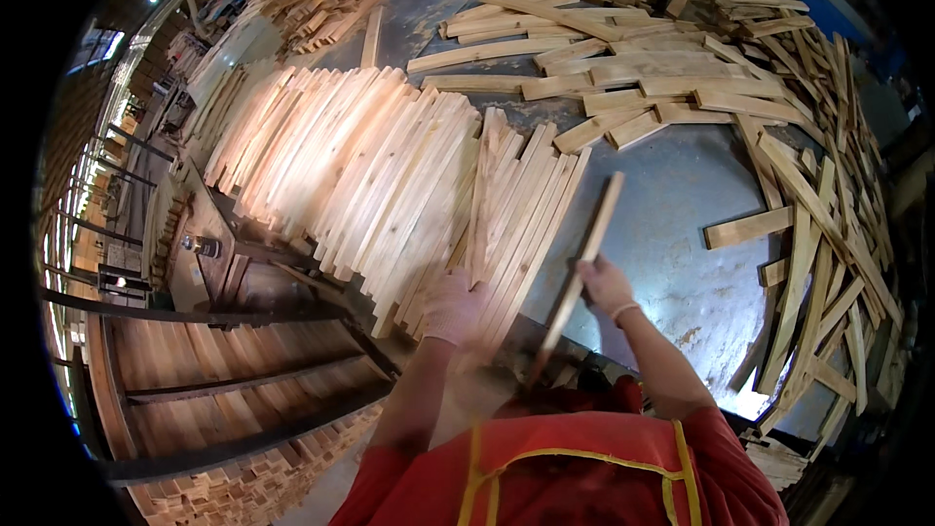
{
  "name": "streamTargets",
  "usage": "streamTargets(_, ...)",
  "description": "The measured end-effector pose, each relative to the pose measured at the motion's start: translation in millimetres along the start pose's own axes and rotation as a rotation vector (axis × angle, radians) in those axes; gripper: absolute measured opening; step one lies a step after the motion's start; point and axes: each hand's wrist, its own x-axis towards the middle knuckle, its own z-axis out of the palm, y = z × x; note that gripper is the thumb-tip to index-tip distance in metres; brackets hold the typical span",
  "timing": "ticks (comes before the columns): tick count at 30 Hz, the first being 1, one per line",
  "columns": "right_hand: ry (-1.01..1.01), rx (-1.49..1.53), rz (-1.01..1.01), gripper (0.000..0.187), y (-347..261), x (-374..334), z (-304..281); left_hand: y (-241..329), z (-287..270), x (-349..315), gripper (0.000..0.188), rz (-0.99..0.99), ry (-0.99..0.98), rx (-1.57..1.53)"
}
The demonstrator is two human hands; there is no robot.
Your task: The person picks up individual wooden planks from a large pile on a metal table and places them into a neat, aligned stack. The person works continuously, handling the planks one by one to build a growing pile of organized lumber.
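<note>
My right hand (606,287) is closed around a narrow wooden strip (596,224), which stands out tilted over the grey metal tabletop (653,195). Its lower end, near my apron, is smeared by motion. In a light glove, my left hand (453,307) is closed at the near end of another wooden strip (481,200). That strip lies at a slant to its neighbours, on a row of pale strips (360,156) laid side by side. The fingers of the left hand are partly blurred.
Loose boards (672,73) are heaped across the far side of the table. A tangled pile of strips (838,234) runs along the right edge. At lower left stands a wooden rack (243,380), with stacked strips (253,472) below it. More wood is piled at the back.
</note>
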Motion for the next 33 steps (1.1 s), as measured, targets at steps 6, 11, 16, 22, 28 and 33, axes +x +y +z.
streamTargets(6, -0.185, -0.063, -0.201, 0.061, -18.6, -3.9, 35.9, -70.3, -14.4, 14.0, 0.038, 0.159, -0.068, -0.270)
streamTargets(11, -0.018, 0.037, -0.054, 0.068, 8.2, -34.5, -60.3, -118.5, -38.2, 45.0, 0.067, 0.006, 0.019, -0.032)
streamTargets(16, 0.594, -0.296, 0.193, 0.064, 79.0, -62.8, -197.6, -49.4, -22.6, 3.5, 0.090, 0.193, 0.245, 0.225)
streamTargets(22, 0.869, -0.793, 0.179, 0.074, 151.4, -85.3, -353.4, 50.5, 71.2, -64.3, 0.089, 0.538, 0.089, 0.186)
streamTargets(28, 0.678, -1.302, 0.080, 0.063, 157.9, -32.2, -407.5, 151.8, 95.2, -93.9, 0.087, 0.809, -0.058, 0.021)
streamTargets(33, 0.294, -1.067, 0.061, 0.044, 140.3, -1.8, -410.6, 207.0, 96.1, -99.9, 0.088, 0.779, -0.050, 0.019)
